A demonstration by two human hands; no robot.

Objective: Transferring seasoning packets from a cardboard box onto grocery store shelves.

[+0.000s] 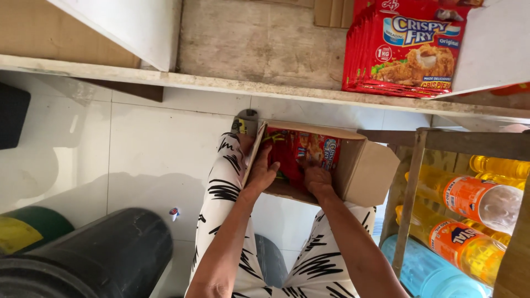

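Observation:
An open cardboard box point(364, 171) rests on my lap, holding red breading-mix packets point(309, 152). My left hand point(260, 172) reaches into the box at its left side, fingers on the packets near the left flap. My right hand point(317, 177) is inside the box too, fingers curled over the packets. On the wooden shelf point(248, 38) above stands a row of the same red packets point(406, 49), upright.
A wooden rack point(411, 193) at the right holds yellow oil bottles point(475, 201) and a blue bottle point(428, 273). A black drum point(99, 254) and a green-yellow object point(25, 229) sit at the lower left on the white tiled floor point(149, 149).

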